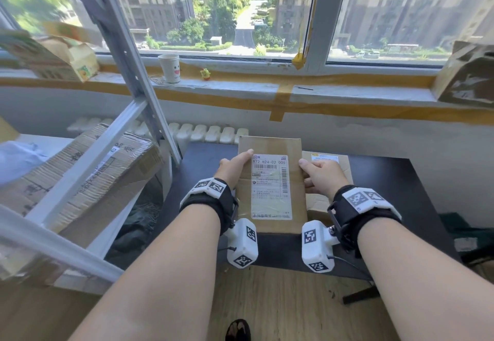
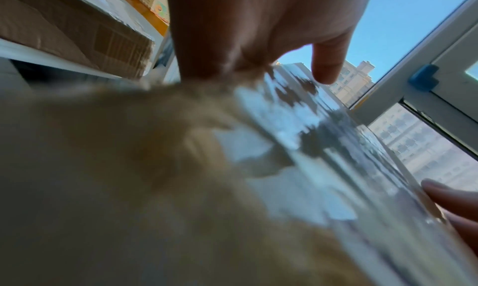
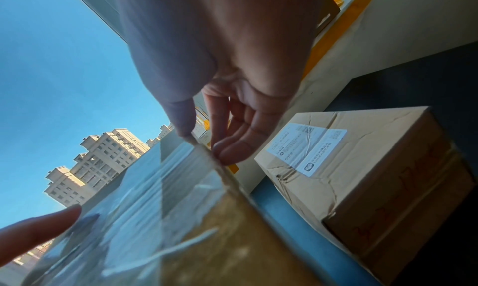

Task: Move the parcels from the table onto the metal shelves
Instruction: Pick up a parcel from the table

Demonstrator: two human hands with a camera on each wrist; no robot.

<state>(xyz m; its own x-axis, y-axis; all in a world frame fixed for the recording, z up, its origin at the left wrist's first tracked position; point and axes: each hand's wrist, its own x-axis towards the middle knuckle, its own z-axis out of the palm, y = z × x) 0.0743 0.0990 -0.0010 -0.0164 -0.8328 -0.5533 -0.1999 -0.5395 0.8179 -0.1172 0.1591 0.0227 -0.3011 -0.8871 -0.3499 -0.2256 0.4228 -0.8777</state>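
Note:
A flat brown cardboard parcel [image 1: 270, 185] with a white shipping label is held above the dark table [image 1: 387, 188] between both hands. My left hand [image 1: 234, 168] grips its left edge, thumb on top. My right hand [image 1: 319, 177] grips its right edge the same way. The wrist views show the same parcel [image 2: 155, 167] [image 3: 196, 218] close up and blurred, with the left thumb [image 2: 325, 65] and the right fingers [image 3: 227, 145] on it. A second taped parcel [image 1: 331, 169] [image 3: 362, 173] lies on the table behind and to the right. The grey metal shelves [image 1: 88, 164] stand at the left.
A large cardboard box [image 1: 88, 180] lies on a shelf level, another printed box [image 1: 53, 54] higher up. A paper cup [image 1: 169, 69] and a small yellow toy [image 1: 205, 74] stand on the windowsill. A torn box [image 1: 467, 76] sits at the sill's right end. A radiator [image 1: 203, 133] lies below.

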